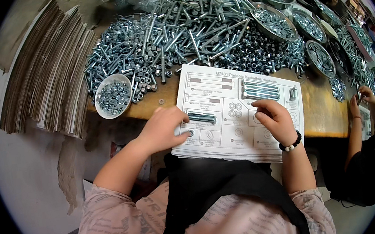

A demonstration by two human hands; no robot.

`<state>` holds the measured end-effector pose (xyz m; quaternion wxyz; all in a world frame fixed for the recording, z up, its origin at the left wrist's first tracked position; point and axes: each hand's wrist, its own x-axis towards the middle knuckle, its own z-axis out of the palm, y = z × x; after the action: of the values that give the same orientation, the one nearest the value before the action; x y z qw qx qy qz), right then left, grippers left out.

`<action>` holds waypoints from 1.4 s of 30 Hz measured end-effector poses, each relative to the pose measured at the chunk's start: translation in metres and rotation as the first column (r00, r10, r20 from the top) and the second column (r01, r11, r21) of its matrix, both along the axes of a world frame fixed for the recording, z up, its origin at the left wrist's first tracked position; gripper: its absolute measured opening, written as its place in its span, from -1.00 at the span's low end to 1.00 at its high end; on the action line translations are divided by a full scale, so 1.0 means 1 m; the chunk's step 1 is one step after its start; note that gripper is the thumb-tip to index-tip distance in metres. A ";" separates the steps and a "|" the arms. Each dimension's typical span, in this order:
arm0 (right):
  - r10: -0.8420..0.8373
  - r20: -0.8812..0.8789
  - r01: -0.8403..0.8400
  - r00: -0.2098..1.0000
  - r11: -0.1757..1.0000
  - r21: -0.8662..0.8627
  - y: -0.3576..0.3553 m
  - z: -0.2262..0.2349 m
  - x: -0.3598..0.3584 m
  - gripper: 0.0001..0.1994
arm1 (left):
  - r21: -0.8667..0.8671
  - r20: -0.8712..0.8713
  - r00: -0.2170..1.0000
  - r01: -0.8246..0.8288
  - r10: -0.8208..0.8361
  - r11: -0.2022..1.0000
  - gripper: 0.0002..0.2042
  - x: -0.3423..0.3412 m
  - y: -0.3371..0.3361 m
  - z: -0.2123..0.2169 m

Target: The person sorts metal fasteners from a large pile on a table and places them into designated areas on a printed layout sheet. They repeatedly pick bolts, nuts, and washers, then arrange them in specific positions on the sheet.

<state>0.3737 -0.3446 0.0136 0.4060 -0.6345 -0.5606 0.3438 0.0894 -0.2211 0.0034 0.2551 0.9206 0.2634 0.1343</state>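
A stack of printed hardware sheets [254,150] lies at the table's front edge, with outlines of bolts, washers and nuts. My left hand [163,127] is over its left side, thumb and fingers apart. Beside those fingers lie short bolts [202,117] side by side, and a nut [191,133] sits by the thumb tip. My right hand [276,119], with a beaded bracelet at the wrist, hovers over the right half. Its thumb and forefinger are parted and hold nothing I can see. Beyond it, several long bolts [261,91] lie in a row, and smaller bolts [292,93] rest near the right edge.
Loose bolts [199,3] and nuts [119,44] are heaped across the table [327,115]. A white bowl of nuts [113,96] stands left; metal bowls of washers [274,23] stand right. Cardboard sheets [43,72] are stacked far left. A co-worker's hands [361,102] are at right.
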 end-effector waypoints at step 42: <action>0.332 0.835 -0.430 0.438 0.894 -0.130 0.238 -0.053 -0.138 -0.80 | 0.104 0.126 0.781 -0.623 0.611 0.775 -0.73 -0.032 0.051 -0.068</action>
<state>0.2357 -0.1070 -0.0397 0.0297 -0.5552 -0.8297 0.0495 0.0572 -0.1699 -0.0643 0.1425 0.7922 0.5296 0.2677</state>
